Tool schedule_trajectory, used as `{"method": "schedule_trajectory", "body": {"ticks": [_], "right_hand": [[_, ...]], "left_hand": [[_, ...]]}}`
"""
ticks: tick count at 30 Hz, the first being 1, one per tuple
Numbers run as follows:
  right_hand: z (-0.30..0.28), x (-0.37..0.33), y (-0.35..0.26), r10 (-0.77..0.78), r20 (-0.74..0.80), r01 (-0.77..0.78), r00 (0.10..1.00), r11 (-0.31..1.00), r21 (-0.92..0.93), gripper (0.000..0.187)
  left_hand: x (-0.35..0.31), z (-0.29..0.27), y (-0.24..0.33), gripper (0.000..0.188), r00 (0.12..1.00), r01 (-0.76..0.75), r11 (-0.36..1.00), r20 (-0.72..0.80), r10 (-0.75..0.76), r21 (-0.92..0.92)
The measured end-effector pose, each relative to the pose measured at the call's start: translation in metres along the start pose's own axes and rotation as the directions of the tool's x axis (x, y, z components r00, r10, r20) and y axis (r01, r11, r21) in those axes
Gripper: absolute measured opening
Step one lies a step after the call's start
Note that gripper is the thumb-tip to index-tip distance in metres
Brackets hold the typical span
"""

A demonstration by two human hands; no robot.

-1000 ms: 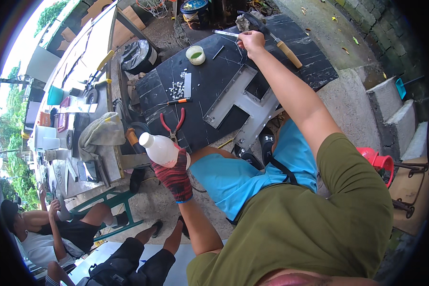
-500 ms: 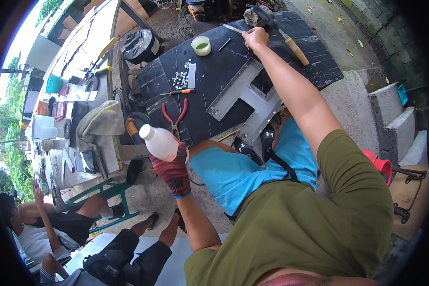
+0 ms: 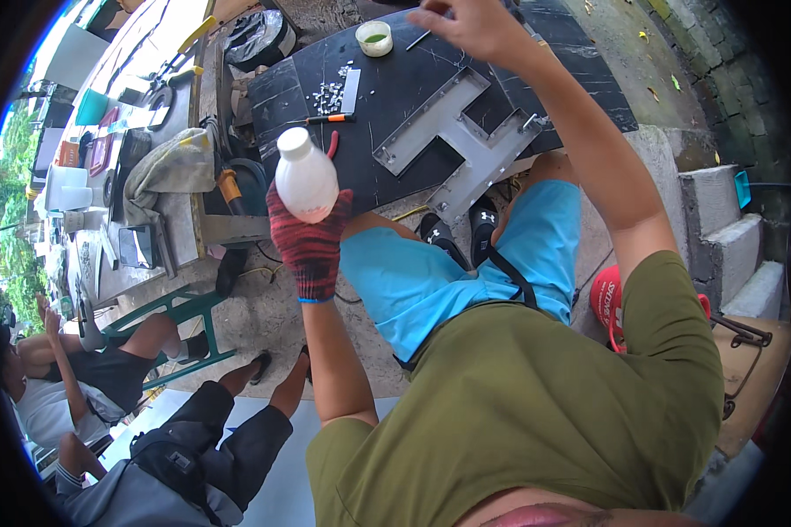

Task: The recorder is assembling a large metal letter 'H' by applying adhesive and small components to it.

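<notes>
My left hand (image 3: pixel 306 235), in a red and black knitted glove, is wrapped round a white plastic bottle (image 3: pixel 308 180) with a white cap. The bottle stands upright-tilted in front of red-handled pliers (image 3: pixel 333 145), which it mostly hides. My bare right hand (image 3: pixel 476 31) is over the far side of the black marble-patterned table (image 3: pixel 580 88), its fingers apart and nothing visible in them. Near its fingertips lie a thin dark rod (image 3: pixel 418 40) and a cup of green liquid (image 3: pixel 375 39). A grey metal frame (image 3: pixel 461 132) with rectangular openings rests at the table's near edge.
Small metal pieces (image 3: pixel 328 95), a flat grey bar (image 3: pixel 350 91) and an orange-handled screwdriver (image 3: pixel 330 118) lie on the table. A workbench at left carries a grey cloth (image 3: pixel 171 176) and tools. Two people sit at lower left. A red bucket (image 3: pixel 608 303) stands at right.
The view has shifted, so the table sits higher in the picture. My left hand has raised the bottle toward the table, covering the pliers. My right hand no longer shows the metal strip it held.
</notes>
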State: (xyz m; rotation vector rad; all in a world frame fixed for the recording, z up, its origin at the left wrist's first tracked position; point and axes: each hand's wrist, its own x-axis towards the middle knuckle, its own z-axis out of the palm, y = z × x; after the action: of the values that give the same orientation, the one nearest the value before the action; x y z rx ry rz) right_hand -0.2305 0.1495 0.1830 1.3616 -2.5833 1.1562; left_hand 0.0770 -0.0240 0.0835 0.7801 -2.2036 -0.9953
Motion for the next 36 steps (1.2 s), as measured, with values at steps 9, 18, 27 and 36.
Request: {"method": "schedule_trajectory", "body": {"ticks": [9, 18, 27, 36], "right_hand": [[-0.040, -0.040, -0.064, -0.350, 0.060, 0.351, 0.935, 0.937, 0.001, 0.045], [-0.030, -0.126, -0.039, -0.131, 0.154, 0.075, 0.979, 0.944, 0.322, 0.082], [-0.102, -0.117, 0.052, 0.135, -0.257, -0.121, 0.957, 0.990, 0.070, 0.057], [-0.111, -0.088, 0.241, 0.348, -0.516, -0.361, 0.783, 0.929, 0.079, 0.060]], "left_hand": [[0.004, 0.038, 0.051, 0.090, 0.997, -0.065, 0.987, 0.035, 0.071, -0.150], [0.009, 0.133, 0.094, 0.087, 0.905, 0.419, 0.211, 0.425, -0.021, -0.883], [0.007, 0.144, 0.174, 0.104, 0.844, -0.514, 0.840, 0.075, 0.532, -0.172], [-0.061, 0.078, 0.088, 0.038, 0.929, -0.274, 0.962, 0.256, 0.266, -0.008]]}}
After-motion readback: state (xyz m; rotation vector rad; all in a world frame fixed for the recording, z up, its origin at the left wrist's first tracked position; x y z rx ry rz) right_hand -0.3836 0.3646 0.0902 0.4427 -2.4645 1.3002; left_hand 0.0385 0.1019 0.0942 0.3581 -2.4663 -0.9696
